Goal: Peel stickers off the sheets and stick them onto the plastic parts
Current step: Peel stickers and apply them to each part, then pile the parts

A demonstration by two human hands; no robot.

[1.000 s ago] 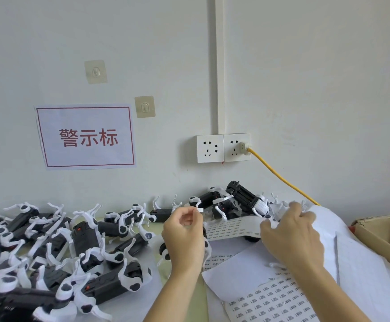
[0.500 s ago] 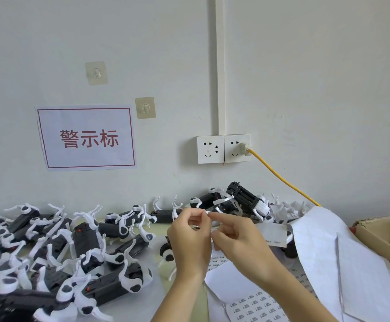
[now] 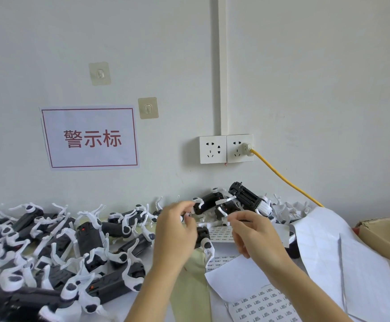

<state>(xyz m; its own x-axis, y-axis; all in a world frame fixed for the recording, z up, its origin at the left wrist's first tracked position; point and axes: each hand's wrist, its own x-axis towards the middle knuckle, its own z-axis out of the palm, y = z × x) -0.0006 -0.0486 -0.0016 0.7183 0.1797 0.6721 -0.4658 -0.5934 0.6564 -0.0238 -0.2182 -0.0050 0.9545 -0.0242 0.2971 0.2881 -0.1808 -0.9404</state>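
- Two hands are raised over the middle of the bench (image 3: pixel 189 287), close together but not touching.
- The left hand (image 3: pixel 175 231) has its fingers curled, thumb and forefinger drawn together at the top; whether a sticker sits between them is too small to tell.
- The right hand (image 3: pixel 256 235) also has curled fingers, its thumb and forefinger pinching something small and white at their tips; I cannot tell for sure that it is a sticker.
- A black-and-white plastic part (image 3: pixel 204 238) lies on the bench just behind and between the hands, partly hidden by the left one.
- Many more plastic parts (image 3: pixel 57 249), black bodies with white prongs, are heaped over the left side of the bench, and a smaller pile (image 3: pixel 242 201) rests against the wall behind the hands.
- A narrow sticker strip (image 3: pixel 220 233) lies flat between the hands, beside the part.
- A sticker sheet (image 3: pixel 263 305) printed with rows of small labels lies under the right forearm, partly covered by a blank white sheet (image 3: pixel 238 277).
- Larger white sheets (image 3: pixel 324 247) are draped to the right, beside a cardboard box (image 3: pixel 389 240) at the edge.
- On the wall are a red-bordered sign (image 3: pixel 89 138), two adhesive hooks (image 3: pixel 100 73), and a double socket (image 3: pixel 226 148) with a yellow cable (image 3: pixel 282 177) plugged in.
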